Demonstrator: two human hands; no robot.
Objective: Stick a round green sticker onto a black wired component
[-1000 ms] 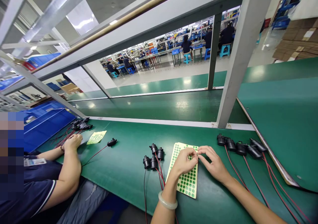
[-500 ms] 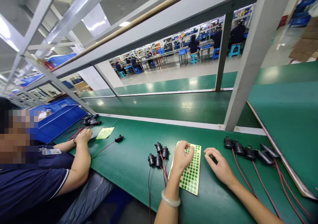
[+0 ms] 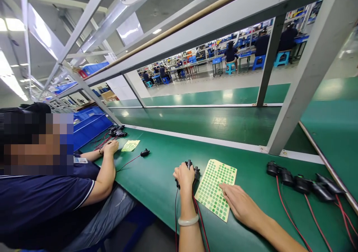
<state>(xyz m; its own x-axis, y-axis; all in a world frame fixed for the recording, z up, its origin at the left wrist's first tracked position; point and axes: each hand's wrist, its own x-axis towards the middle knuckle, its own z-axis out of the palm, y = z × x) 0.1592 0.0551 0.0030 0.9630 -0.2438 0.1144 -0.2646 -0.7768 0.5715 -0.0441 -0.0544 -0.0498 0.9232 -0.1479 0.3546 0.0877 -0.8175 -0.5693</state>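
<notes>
Left hand: moved from sticker sheet to black parts left of it, curled. Right hand: fingertips together at sticker sheet. Holds unclear.

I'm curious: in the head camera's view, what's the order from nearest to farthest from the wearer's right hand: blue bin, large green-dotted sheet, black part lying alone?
From the right hand:
1. Large green-dotted sheet: right at the fingertips.
2. Lone black part: well to the left.
3. Blue bin: farthest left, farther back.
</notes>
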